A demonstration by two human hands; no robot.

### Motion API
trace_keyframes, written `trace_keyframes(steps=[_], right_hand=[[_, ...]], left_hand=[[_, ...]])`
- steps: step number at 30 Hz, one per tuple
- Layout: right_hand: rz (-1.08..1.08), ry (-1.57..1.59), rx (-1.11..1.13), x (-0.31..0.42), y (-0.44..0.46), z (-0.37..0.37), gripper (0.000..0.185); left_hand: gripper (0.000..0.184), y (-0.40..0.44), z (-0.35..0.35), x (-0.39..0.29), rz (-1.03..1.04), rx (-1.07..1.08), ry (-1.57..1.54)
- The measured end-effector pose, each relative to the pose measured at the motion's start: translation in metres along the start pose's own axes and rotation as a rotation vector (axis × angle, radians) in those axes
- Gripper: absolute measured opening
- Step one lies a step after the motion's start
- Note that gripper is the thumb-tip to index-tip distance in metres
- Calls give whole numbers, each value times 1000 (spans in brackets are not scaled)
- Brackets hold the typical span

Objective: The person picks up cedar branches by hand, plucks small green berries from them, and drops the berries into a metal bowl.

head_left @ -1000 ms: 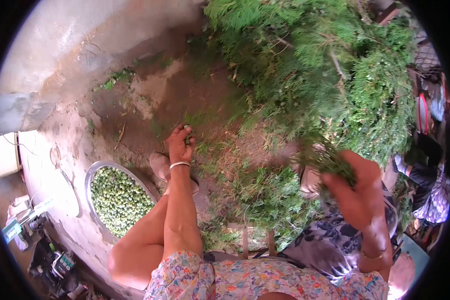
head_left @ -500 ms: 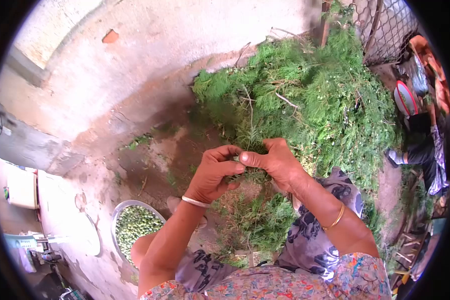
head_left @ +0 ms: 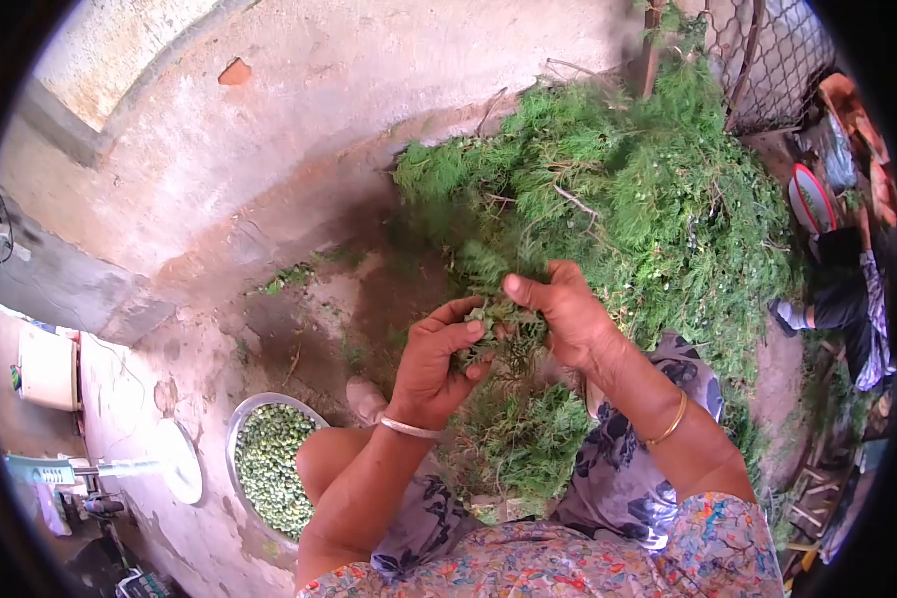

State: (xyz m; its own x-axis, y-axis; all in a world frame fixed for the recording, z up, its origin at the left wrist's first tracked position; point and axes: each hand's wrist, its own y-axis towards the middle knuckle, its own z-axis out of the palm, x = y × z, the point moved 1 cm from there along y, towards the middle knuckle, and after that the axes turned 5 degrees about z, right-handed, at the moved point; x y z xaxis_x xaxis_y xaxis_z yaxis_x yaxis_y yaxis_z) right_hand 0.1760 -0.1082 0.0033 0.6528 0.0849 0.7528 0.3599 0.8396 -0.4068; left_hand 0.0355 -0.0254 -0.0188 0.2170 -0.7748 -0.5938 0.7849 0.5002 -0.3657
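A leafy green sprig (head_left: 508,334) is held up between both hands, above the ground in front of my lap. My left hand (head_left: 437,361), with a pale bangle at the wrist, pinches its left side between thumb and fingers. My right hand (head_left: 570,314), with a gold bangle farther up the forearm, closes on the sprig's right side, thumb on top. Any small piece inside the left fingers is hidden. Just beyond the hands lies a big heap of green branches (head_left: 658,189). Below them, a smaller pile of sprigs (head_left: 528,439) lies between my legs.
A metal basin (head_left: 235,453) of small green round fruits stands at my left knee. A white fan (head_left: 179,461) is farther left. Behind the heap runs a plastered wall (head_left: 309,130). At the right, another person's leg (head_left: 837,319) shows near a red-rimmed basin (head_left: 807,199).
My hands have moved slightly apart, and more of the sprig shows between them. My left knee has shifted inward, uncovering more of the basin.
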Motion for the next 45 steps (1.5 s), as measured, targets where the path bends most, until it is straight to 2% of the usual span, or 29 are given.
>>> trace_keyframes(steps=[1, 6, 8, 10, 12, 13, 17, 21, 23, 24, 26, 28, 30, 31, 33, 36, 37, 40, 45], right_hand=[[3, 21, 76, 3, 1, -3, 29], [-28, -2, -3, 16, -1, 0, 34], [-31, -108, -71, 18, -2, -1, 39], [-8, -239, -7, 13, -3, 0, 39], [-42, -338, 13, 2, -13, 14, 27], [-94, -410, 95, -6, -8, 14, 24], [-36, -564, 138, -9, -8, 10, 18], [-18, -457, 128, 1, -11, 7, 17], [-47, -211, 8, 8, -10, 6, 18], [-45, -211, 8, 12, -13, 10, 18], [3, -76, -493, 20, -20, 19, 19], [14, -123, -498, 17, -17, 10, 19], [90, -97, -324, 15, -16, 8, 16], [94, -97, -322, 13, -16, 7, 16], [-19, -186, -112, 10, -16, 9, 16], [-85, -236, -51, 10, -24, 23, 19], [-73, -224, 74, 4, -15, 17, 22], [-160, -235, 69, -9, -10, 12, 19], [-208, -320, 80, -18, -5, 13, 16]], left_hand=[[24, 1, 0, -3, -2, -5, 22], [25, -2, -14, -12, -1, 46, -82], [25, -4, -16, -15, 25, 66, -127], [23, -3, -17, -16, 82, 27, -157], [24, -2, -17, -16, 99, 3, -142], [25, -2, -16, -15, 113, -21, -125], [23, 2, -15, -9, 94, -6, -100], [23, 4, -14, -8, 136, -65, -85], [23, 6, -15, -10, 131, -108, -91], [22, 8, -17, -10, 96, -96, -167], [21, 10, -23, -9, 60, -87, -244], [24, 13, -28, -7, 15, 2, -271], [24, 13, -26, -6, -8, 24, -343], [23, 13, -25, -5, -31, 48, -416], [21, 14, -25, -2, -25, 74, -494], [20, 17, -24, 1, -21, 109, -615], [22, 17, -23, 2, -25, 111, -659], [25, 18, -20, 4, 40, 34, -695], [25, 22, -22, 3, 75, 51, -734]])
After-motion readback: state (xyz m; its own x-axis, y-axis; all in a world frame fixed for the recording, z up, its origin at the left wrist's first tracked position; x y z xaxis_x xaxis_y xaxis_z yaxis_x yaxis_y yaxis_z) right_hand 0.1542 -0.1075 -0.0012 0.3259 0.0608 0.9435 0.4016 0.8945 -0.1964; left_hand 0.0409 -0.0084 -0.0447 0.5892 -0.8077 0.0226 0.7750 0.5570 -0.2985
